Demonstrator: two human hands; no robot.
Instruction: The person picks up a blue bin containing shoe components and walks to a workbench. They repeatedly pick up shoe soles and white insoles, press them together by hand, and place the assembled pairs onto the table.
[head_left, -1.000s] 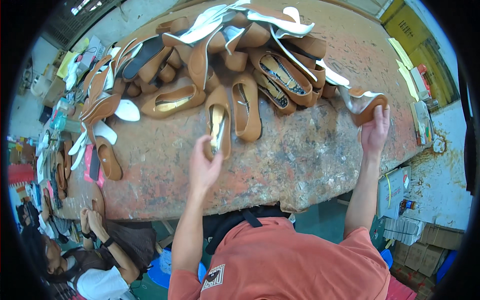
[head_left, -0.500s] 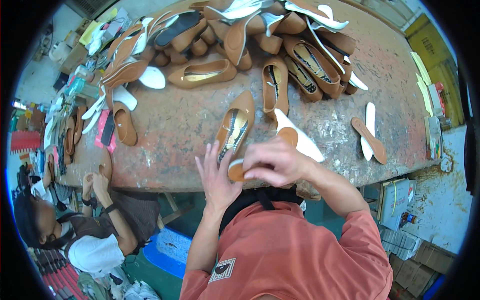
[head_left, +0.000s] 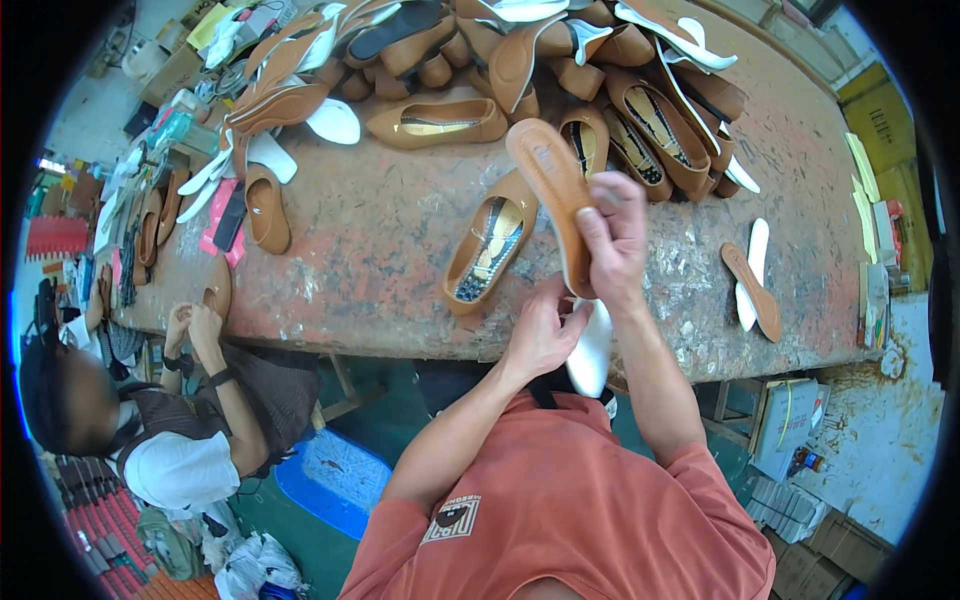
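Observation:
My right hand point(head_left: 612, 238) grips a tan insole point(head_left: 553, 185) with a white edge, lifted and tilted over the bench. Its lower white part point(head_left: 590, 350) hangs past the bench edge, and my left hand point(head_left: 540, 335) pinches it there from the left. Just left of my hands an open tan flat shoe point(head_left: 488, 252) with a patterned lining lies on the worn brown bench point(head_left: 380, 250). A heap of tan shoes point(head_left: 620, 70) fills the far side.
A loose tan insole and a white one point(head_left: 752, 285) lie at the right of the bench. One tan shoe point(head_left: 267, 208) rests at the left. A seated person point(head_left: 190, 420) works at the bench's left end. Boxes point(head_left: 790, 425) stand on the floor at right.
My right hand came back from the far right of the bench and lifted an insole. Both hands now hold it up; the open shoe lies let go on the bench.

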